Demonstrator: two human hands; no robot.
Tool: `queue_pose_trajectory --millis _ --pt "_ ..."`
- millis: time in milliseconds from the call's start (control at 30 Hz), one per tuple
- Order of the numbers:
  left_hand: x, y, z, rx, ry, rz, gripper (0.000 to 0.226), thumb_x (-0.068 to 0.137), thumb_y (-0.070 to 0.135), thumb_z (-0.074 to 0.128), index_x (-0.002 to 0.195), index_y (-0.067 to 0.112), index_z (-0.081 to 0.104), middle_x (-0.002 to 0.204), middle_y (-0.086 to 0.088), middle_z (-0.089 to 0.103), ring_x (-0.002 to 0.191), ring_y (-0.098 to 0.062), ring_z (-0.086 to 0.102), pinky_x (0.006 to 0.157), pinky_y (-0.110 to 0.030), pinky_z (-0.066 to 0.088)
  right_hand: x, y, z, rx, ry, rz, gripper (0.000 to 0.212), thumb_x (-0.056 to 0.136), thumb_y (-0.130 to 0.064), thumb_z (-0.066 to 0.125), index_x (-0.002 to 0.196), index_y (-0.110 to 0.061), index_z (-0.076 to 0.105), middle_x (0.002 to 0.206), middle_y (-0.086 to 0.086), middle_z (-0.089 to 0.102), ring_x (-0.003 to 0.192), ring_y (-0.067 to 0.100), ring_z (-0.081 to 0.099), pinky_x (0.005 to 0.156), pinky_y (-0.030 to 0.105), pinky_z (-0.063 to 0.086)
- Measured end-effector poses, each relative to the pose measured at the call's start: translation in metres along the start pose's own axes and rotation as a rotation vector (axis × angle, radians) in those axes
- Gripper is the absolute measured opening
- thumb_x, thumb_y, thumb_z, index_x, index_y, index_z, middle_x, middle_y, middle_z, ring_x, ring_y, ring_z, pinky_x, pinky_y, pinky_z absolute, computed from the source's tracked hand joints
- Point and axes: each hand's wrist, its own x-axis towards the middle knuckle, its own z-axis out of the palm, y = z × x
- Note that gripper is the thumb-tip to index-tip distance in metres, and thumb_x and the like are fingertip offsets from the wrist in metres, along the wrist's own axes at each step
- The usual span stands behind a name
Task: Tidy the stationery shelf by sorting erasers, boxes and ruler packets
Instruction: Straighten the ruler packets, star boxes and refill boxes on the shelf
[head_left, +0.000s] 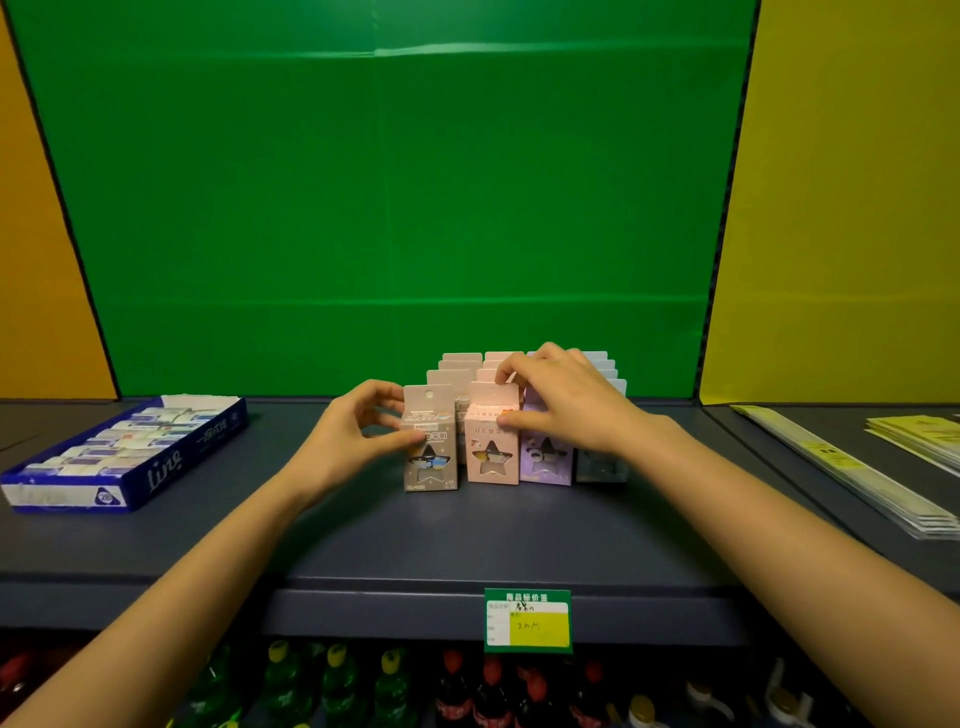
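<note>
Boxes first: a cluster of small pastel cardboard boxes (460, 376) with hang tabs stands in rows at the middle back of the dark grey metal shelf (415, 535), close up to the green backdrop (384, 182). It's the head view, and both hands are on the front row. The left hand (353, 431) pinches the beige cardboard box (430, 465) with its star-shaped window, thumb on the front face, fingers curled at its left edge. That box stands upright at the left end of the row, a touch forward of its neighbours. The right hand (566, 400) grasps the pink cardboard box (491, 460) just beside it, forefinger on the hang tab, thumb pressed to the front, while the palm covers the top of the purple cardboard box (545, 462) next along. A darker grey box (602, 467) closes the row on the right, half in shadow. Over to the left, well apart, a long blue cardboard tray (156, 475) lies on the shelf, packed with white erasers (130, 441) in blue sleeves. Far right, long clear ruler packets (857, 475) lie stacked flat, with a pile of yellow packets (919, 431) behind them. On the shelf's front lip sits a green and yellow price label (527, 621), and below it are drink bottles (332, 686) with yellow and red caps.
</note>
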Motion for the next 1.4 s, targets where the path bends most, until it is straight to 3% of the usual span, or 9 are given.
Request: queue_pose_trajectory --millis 500,600,700,900,967,1033,1133,1233,1400 --pt "-0.001 0.012 0.023 0.087 0.055 -0.039 0.036 0.078 0.015 0.070 0.108 0.020 0.051 0.096 0.016 0.055 0.086 -0.001 0.058 0.070 -0.013 0.047 -0.009 0.004 -0.002 -0.137 0.066 -0.075 0.045 0.089 -0.045 0.048 0.128 -0.022 0.047 0.134 -0.004 0.047 0.128 0.016 0.034 0.104 0.030 0.022" --pt "-0.002 0.010 0.023 0.063 0.075 -0.071 0.041 0.079 0.020 0.068 0.116 0.016 0.051 0.106 0.009 0.056 0.095 -0.007 0.056 0.082 -0.014 0.044 -0.021 0.011 -0.005 0.021 0.190 0.087 0.046 0.095 -0.040 0.039 0.135 -0.019 0.040 0.141 -0.001 0.043 0.134 0.016 0.032 0.109 0.031 0.021" --pt "-0.002 0.006 0.022 -0.041 0.131 -0.147 0.050 0.085 0.032 0.059 0.129 0.012 0.046 0.125 0.000 0.053 0.115 -0.014 0.049 0.102 -0.028 0.036 -0.039 0.027 -0.008 0.179 0.332 0.311 0.048 0.098 -0.034 0.033 0.142 -0.014 0.031 0.148 0.002 0.035 0.138 0.018 0.028 0.113 0.034 0.020" --pt "0.019 0.007 0.035 -0.409 0.100 -0.434 0.068 0.095 0.052 0.026 0.144 0.006 0.026 0.151 -0.009 0.032 0.139 -0.022 0.030 0.118 -0.037 0.019 -0.054 0.038 0.001 0.965 0.305 0.816 0.056 0.098 -0.045 0.016 0.148 -0.018 0.015 0.157 0.002 0.017 0.144 0.019 0.016 0.115 0.035 0.013" --pt "0.024 0.008 0.045 -0.536 0.059 -0.514 0.068 0.093 0.057 0.021 0.139 0.008 0.037 0.140 -0.010 0.047 0.132 -0.026 0.041 0.113 -0.041 0.027 -0.053 0.037 0.008 1.075 0.240 0.917 0.062 0.095 -0.054 0.011 0.148 -0.021 0.014 0.157 0.003 0.018 0.144 0.021 0.016 0.116 0.039 0.011" --pt "0.027 0.012 0.054 -0.616 0.054 -0.549 0.064 0.092 0.059 0.020 0.114 0.013 0.058 0.105 -0.010 0.068 0.105 -0.027 0.059 0.096 -0.043 0.043 -0.048 0.039 0.017 1.149 0.214 0.953 0.071 0.090 -0.063 0.008 0.147 -0.022 0.017 0.155 0.007 0.024 0.143 0.023 0.022 0.118 0.043 0.012" --pt "0.032 0.011 0.065 -0.619 0.081 -0.547 0.059 0.093 0.058 0.019 0.085 0.020 0.063 0.064 0.000 0.074 0.080 -0.021 0.063 0.072 -0.034 0.049 -0.044 0.044 0.026 1.277 0.175 0.912 0.072 0.086 -0.068 0.007 0.125 -0.026 0.051 0.127 0.011 0.058 0.118 0.025 0.053 0.104 0.044 0.038" --pt "0.034 0.008 0.070 -0.622 0.119 -0.527 0.058 0.093 0.057 0.019 0.082 0.021 0.063 0.058 0.003 0.073 0.077 -0.020 0.063 0.066 -0.033 0.048 -0.043 0.044 0.029 1.331 0.176 0.886 0.063 0.089 -0.064 0.008 0.096 -0.028 0.060 0.094 0.006 0.067 0.084 0.019 0.064 0.068 0.033 0.050" --pt "0.036 0.006 0.071 -0.654 0.158 -0.537 0.057 0.093 0.058 0.021 0.082 0.022 0.064 0.058 0.002 0.073 0.078 -0.021 0.064 0.071 -0.033 0.049 -0.043 0.045 0.033 1.381 0.195 0.871 0.059 0.091 -0.063 0.011 0.088 -0.030 0.060 0.088 0.004 0.067 0.078 0.018 0.064 0.062 0.031 0.050"
